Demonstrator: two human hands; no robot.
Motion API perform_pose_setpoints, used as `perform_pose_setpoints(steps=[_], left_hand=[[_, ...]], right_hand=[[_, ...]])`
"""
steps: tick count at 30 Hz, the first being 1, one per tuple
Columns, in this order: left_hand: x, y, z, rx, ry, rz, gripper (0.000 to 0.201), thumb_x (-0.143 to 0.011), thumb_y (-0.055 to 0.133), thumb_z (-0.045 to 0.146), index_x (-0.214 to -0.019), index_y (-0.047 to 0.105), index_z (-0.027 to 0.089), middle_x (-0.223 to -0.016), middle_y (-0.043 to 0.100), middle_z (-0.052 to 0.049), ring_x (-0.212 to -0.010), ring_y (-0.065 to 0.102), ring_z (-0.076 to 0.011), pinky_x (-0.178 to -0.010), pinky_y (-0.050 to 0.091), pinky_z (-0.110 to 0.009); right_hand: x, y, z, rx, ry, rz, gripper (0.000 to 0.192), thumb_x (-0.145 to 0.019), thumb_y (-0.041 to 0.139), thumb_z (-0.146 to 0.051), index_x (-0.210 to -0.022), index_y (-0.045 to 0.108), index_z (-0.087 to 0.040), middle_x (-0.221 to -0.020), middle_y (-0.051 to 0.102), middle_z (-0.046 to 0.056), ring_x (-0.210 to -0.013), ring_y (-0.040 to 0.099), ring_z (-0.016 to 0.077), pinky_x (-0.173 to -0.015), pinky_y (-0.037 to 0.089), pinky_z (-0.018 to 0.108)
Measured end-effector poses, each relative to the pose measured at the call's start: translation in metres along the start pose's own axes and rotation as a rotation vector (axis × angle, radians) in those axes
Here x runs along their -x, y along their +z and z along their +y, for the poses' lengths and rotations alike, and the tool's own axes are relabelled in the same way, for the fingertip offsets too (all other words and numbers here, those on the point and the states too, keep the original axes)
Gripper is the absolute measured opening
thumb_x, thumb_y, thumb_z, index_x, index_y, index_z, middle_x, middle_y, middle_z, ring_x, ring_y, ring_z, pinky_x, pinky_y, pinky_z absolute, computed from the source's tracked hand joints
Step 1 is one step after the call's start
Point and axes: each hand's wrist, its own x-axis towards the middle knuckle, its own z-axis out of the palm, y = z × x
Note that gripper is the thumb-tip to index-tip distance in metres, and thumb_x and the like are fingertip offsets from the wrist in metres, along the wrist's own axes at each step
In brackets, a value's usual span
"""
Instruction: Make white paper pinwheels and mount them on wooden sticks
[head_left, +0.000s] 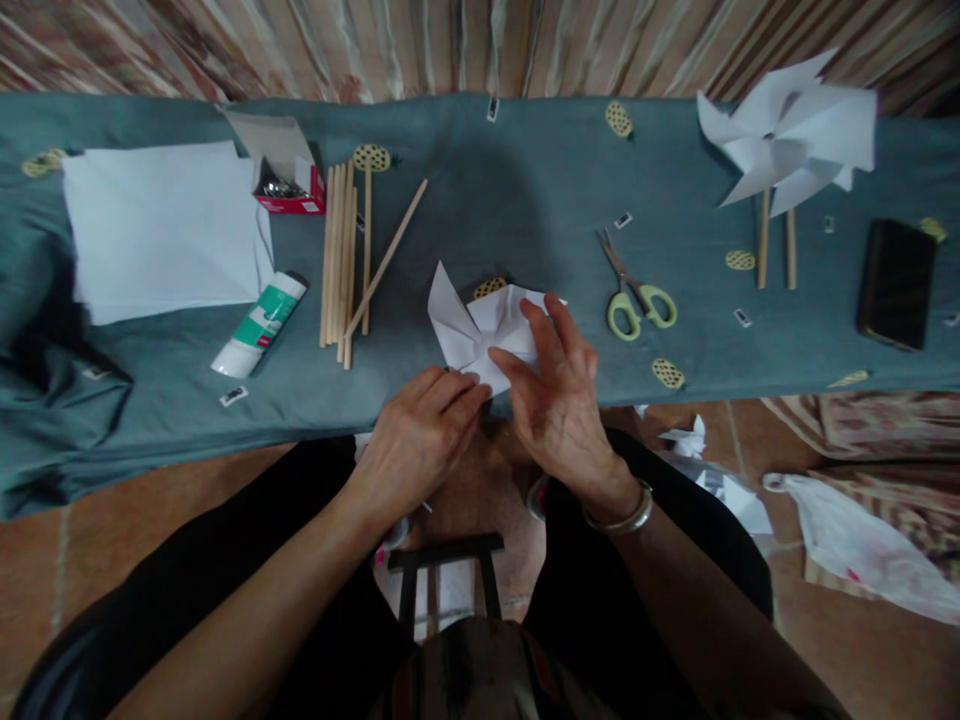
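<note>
A white paper pinwheel (487,318) with folded blades lies at the table's front edge, between my two hands. My left hand (424,425) has its fingers curled closed on the lower edge of the paper. From the right, my right hand (559,400) holds the pinwheel, its thumb near the centre and its bent fingers over the right-hand blades. Part of the paper is hidden under these fingers. Scissors with green handles (639,303) lie to the right of my right hand. Several wooden sticks (341,255) lie to the left of the pinwheel.
At left are a stack of white paper (165,230), an open red box (296,185) of small metal pieces and a green-white tube (260,325). Finished pinwheels (799,135) on sticks and a black phone (896,285) lie at right. A plastic bag (862,540) is on the floor.
</note>
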Motion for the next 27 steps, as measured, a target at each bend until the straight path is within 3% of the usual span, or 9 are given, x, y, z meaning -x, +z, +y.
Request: perform_pose_setpoints(steps=[6, 15, 21, 27], left_hand=[[0.001, 0.001, -0.001, 0.02, -0.02, -0.01, 0.021, -0.092, 0.051, 0.014, -0.107, 0.064, 0.01, -0.098, 0.068, -0.011, -0.085, 0.061, -0.0198, -0.073, 0.058, -0.036], [-0.004, -0.004, -0.005, -0.007, -0.051, 0.019, 0.022, -0.092, 0.051, 0.021, -0.109, 0.064, 0.014, -0.099, 0.067, -0.01, -0.089, 0.058, -0.0218, -0.074, 0.052, -0.036], [-0.009, 0.001, -0.004, -0.042, -0.084, -0.009, 0.032, -0.094, 0.045, 0.019, -0.125, 0.057, 0.016, -0.12, 0.067, -0.011, -0.112, 0.054, -0.0286, -0.083, 0.042, -0.043], [-0.01, 0.01, -0.005, -0.017, -0.131, 0.005, 0.037, -0.093, 0.043, 0.017, -0.13, 0.049, 0.015, -0.112, 0.07, -0.011, -0.127, 0.046, -0.0293, -0.091, 0.036, -0.044]], right_hand=[[-0.001, 0.004, -0.002, -0.083, 0.047, 0.005, 0.031, -0.095, 0.04, -0.021, -0.116, 0.058, -0.035, -0.15, 0.041, -0.001, -0.148, 0.019, 0.03, -0.111, 0.032, 0.055], [0.0, 0.009, -0.003, 0.017, -0.048, 0.022, 0.031, -0.096, 0.036, -0.019, -0.119, 0.054, -0.03, -0.152, 0.04, 0.004, -0.149, 0.017, 0.0235, -0.113, 0.031, 0.051], [-0.002, 0.012, -0.004, 0.003, -0.017, 0.005, 0.037, -0.091, 0.038, -0.012, -0.119, 0.057, -0.026, -0.153, 0.039, 0.004, -0.148, 0.019, 0.0283, -0.115, 0.027, 0.053], [0.001, 0.012, 0.0, -0.034, -0.011, 0.004, 0.039, -0.09, 0.038, -0.012, -0.119, 0.058, -0.028, -0.152, 0.04, 0.002, -0.148, 0.019, 0.0278, -0.116, 0.025, 0.051]])
